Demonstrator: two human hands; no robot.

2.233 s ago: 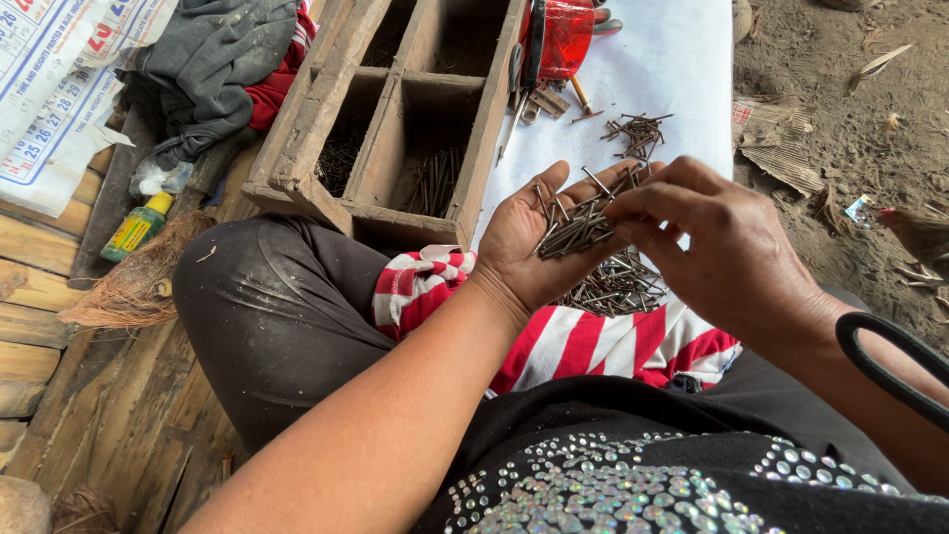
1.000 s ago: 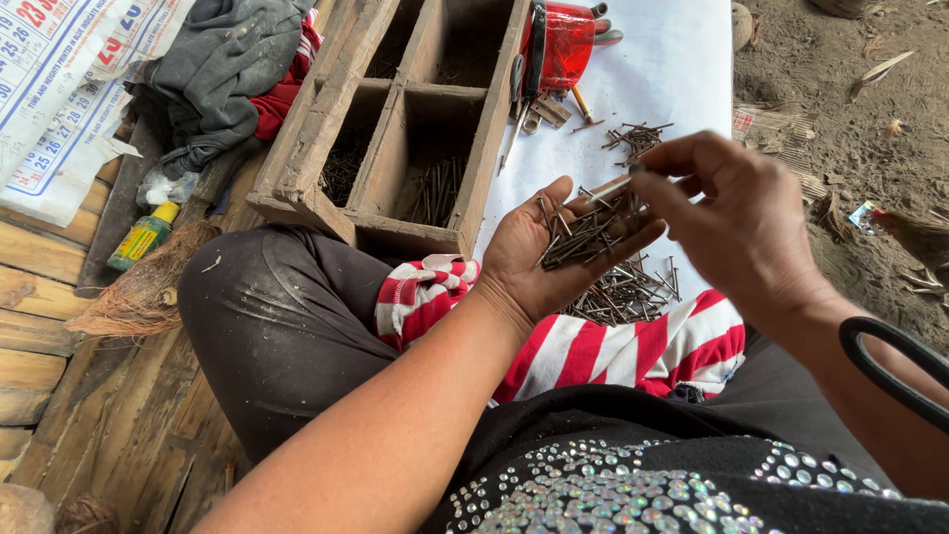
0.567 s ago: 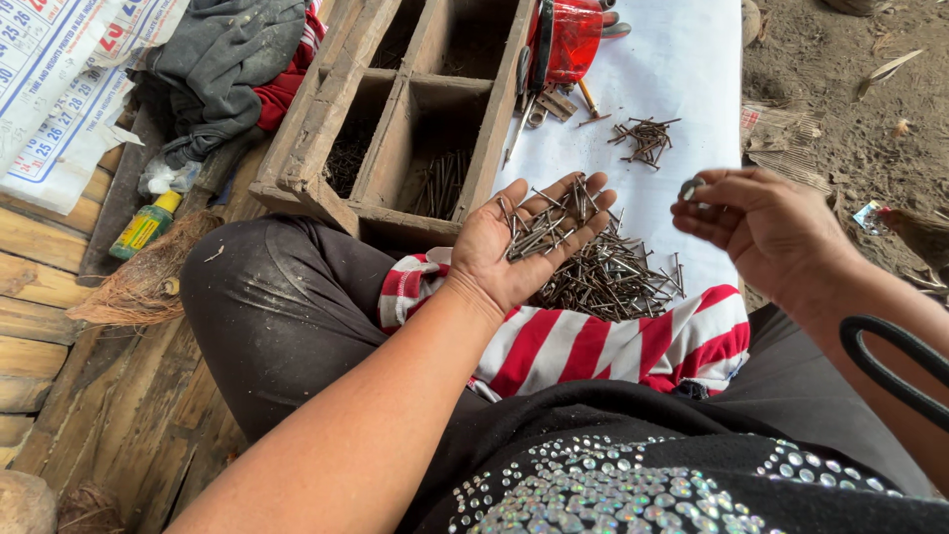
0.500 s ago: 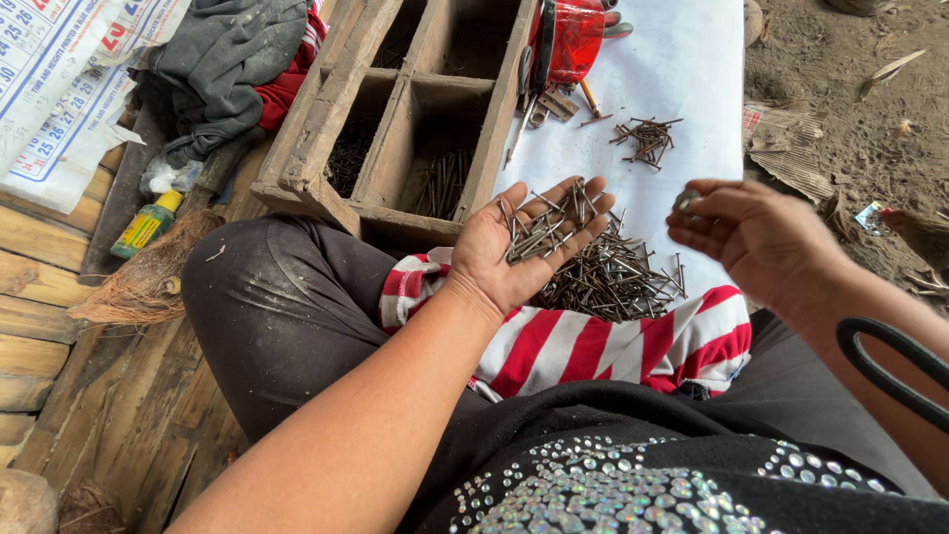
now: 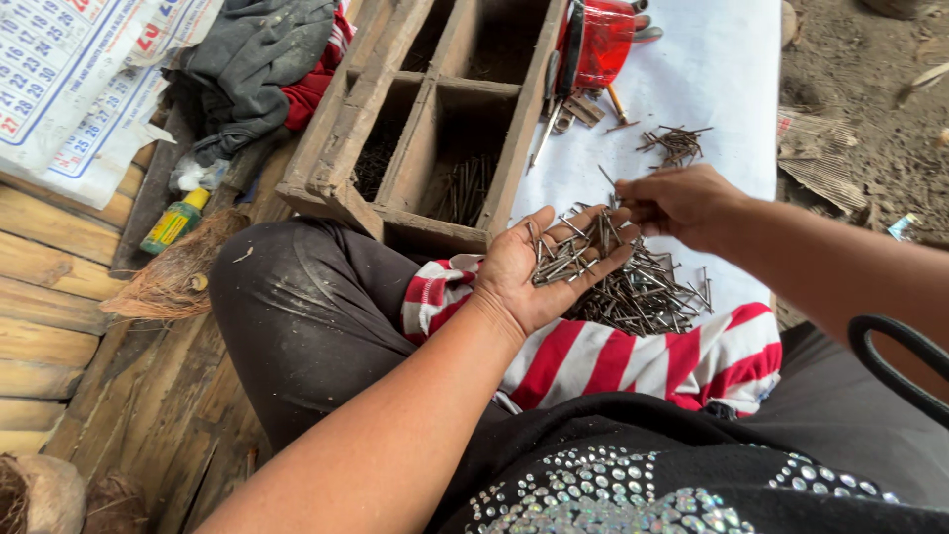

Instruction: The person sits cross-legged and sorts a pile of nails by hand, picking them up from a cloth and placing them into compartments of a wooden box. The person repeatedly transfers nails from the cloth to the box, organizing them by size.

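Left hand is palm up and cupped flat, not clenched, carrying a loose heap of nails across palm and fingers. Right hand sits just right of that heap, fingertips pinched at its far edge; looks like a nail or two between them, too small to be sure.

Risks, as judged from here:
- The palm heap is unrestrained; any tilt of the left hand would probably spill nails onto the striped cloth or the lap.
- Nails lie crossed and tangled, so a pinch may drag extras that drop off.
- Sharp points against bare skin could prick a finger.

Containers, left to right of the grip:
- Wooden divided box, up and left of the left hand: near compartment holds a small bundle of dark nails, the one left of it a few more, far compartments look dark, contents unclear.
- Red tin, above the hands on the white sheet, lying tipped; contents not visible.

Below the right hand, a bigger nail pile lies on the sheet; a small cluster lies above it.
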